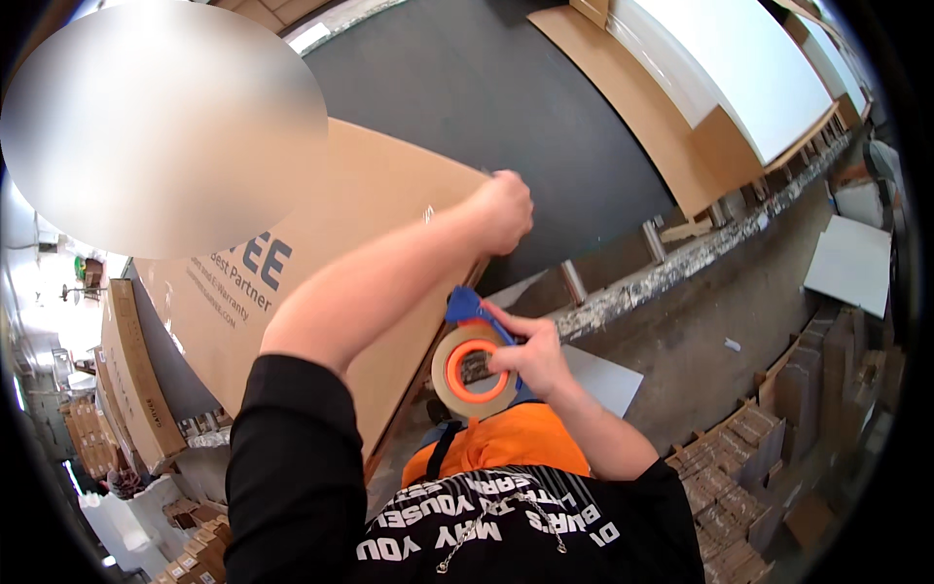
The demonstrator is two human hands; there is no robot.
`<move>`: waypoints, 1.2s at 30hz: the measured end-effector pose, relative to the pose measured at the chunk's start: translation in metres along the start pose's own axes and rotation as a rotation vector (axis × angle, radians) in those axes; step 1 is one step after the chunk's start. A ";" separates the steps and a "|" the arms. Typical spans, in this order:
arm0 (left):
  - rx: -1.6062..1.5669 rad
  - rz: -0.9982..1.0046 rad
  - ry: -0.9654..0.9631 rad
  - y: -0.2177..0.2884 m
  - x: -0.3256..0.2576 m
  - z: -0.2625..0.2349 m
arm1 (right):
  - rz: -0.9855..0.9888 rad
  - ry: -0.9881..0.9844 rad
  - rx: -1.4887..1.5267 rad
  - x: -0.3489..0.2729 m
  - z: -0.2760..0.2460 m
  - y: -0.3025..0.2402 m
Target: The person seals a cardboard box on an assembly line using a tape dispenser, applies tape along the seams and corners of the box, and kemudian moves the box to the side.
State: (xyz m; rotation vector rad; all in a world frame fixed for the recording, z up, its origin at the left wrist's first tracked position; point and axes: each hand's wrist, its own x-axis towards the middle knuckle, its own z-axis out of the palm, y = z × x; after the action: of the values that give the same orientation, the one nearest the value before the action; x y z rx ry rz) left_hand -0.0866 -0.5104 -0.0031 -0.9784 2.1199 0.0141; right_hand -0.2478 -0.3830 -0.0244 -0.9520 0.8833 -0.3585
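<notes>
A large flat cardboard box (389, 185) with dark print lies in front of me on the left. My left hand (506, 212) is closed at its right corner, fingers curled down. What those fingers pinch, if anything, is hidden. Close to my waist, my right hand (533, 356) grips a tape dispenser (465, 304) with a blue body. A wide roll of tape (448, 375) on an orange hub sits in it, just off the box's near edge.
Beneath the box runs a dark conveyor belt (486, 88), with metal rollers (574, 282) and a worn rail along its side. An open carton with a white panel (730, 68) stands far right. Stacked cardboard (730, 457) is at lower right. A blurred patch covers the upper left.
</notes>
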 end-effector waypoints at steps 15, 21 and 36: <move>0.212 0.388 0.232 0.143 -0.220 0.099 | -0.233 0.236 -0.113 -0.178 0.206 0.180; 0.007 0.452 0.308 0.181 -0.276 0.147 | -0.198 0.244 -0.150 -0.240 0.275 0.235; -0.216 0.573 0.462 0.256 -0.351 0.201 | -0.446 0.289 -0.964 -0.154 0.397 0.266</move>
State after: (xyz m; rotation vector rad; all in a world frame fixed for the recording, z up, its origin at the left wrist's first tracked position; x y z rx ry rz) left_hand 0.0164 -0.0435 0.0141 -0.4827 2.8131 0.3367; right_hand -0.0567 0.0801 -0.0579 -2.0432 1.1235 -0.4616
